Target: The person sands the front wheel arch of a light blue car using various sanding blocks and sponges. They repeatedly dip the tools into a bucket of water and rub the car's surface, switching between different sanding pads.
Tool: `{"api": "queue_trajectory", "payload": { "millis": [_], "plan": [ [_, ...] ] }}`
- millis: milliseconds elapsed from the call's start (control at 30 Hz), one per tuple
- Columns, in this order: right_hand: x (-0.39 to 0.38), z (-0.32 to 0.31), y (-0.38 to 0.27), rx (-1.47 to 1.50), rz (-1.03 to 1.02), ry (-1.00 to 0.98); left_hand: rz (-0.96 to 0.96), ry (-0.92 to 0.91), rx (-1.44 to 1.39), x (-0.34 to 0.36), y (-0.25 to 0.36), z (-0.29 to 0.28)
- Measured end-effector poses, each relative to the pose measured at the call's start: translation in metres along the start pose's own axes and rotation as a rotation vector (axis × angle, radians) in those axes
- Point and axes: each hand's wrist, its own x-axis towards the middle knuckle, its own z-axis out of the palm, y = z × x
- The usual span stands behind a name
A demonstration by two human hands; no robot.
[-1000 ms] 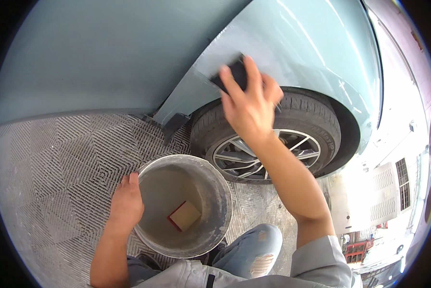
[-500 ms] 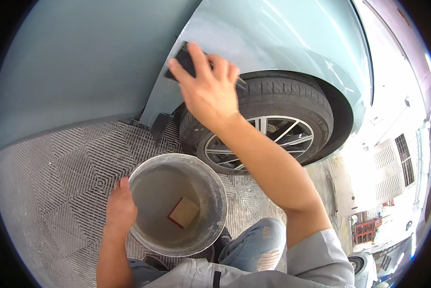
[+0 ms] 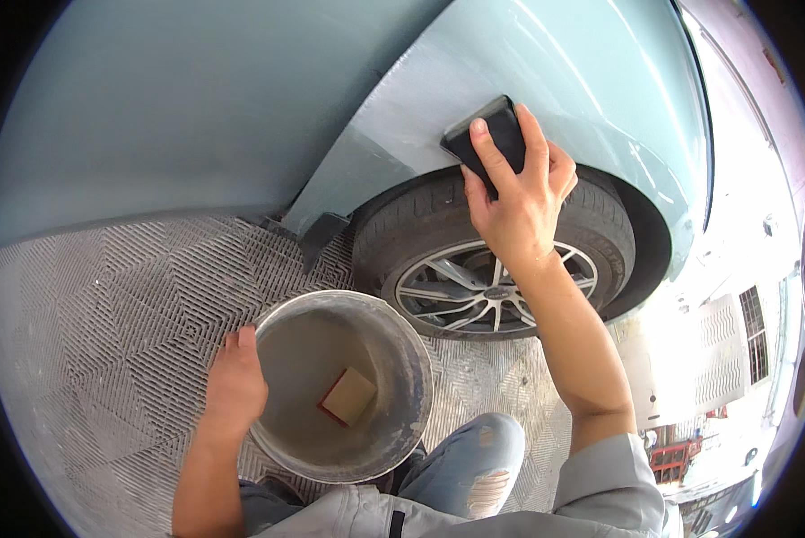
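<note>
My right hand [image 3: 525,202] grips a black sanding block [image 3: 504,134] and holds it against the pale blue-green front fender [image 3: 591,94] of a car, just above the wheel arch. Around and left of the block the fender has a dull, whitish patch [image 3: 411,117]. At the lower left, my left hand [image 3: 236,381] is closed over the rim of a round bucket [image 3: 400,354], its thumb side uppermost. Cloudy grey water fills the bucket's bottom. In it lies a tan square pad [image 3: 355,395] with a red edge.
Below the fender is the tyre [image 3: 402,224] with its spoked wheel [image 3: 495,294]. A car door [image 3: 196,117] spans the upper left. Dark flap [image 3: 322,238] hangs behind the tyre. The floor [image 3: 133,332] is ridged grating. My bent knee [image 3: 469,462] is beside the bucket.
My right hand and the sanding block have moved right along the fender, from near the door seam to above the wheel. My left hand stays on the bucket's rim. The view has shifted slightly.
</note>
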Motion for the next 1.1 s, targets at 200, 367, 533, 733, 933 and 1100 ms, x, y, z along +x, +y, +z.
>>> {"api": "queue_trajectory", "payload": {
  "millis": [200,367,533,733,933,1100],
  "plan": [
    [0.025,0.017,-0.026,0.037,-0.177,0.049,-0.001,0.011,-0.035,-0.002,-0.002,0.001],
    [0.007,-0.002,-0.006,0.041,-0.038,0.008,0.011,0.028,0.005,-0.001,-0.001,0.002],
    [0.032,0.011,-0.020,0.049,-0.188,0.009,-0.027,-0.015,0.000,0.001,0.001,0.000],
    [-0.083,-0.016,-0.041,0.648,-0.157,-0.428,-0.080,-0.065,0.054,0.008,0.008,-0.007],
    [-0.195,0.051,-0.164,0.843,-0.102,-1.676,-0.103,0.019,0.102,0.008,0.007,0.003],
    [-0.247,0.069,-0.208,0.583,-0.276,-1.732,-0.028,0.080,0.086,0.002,0.004,0.007]
  ]
}}
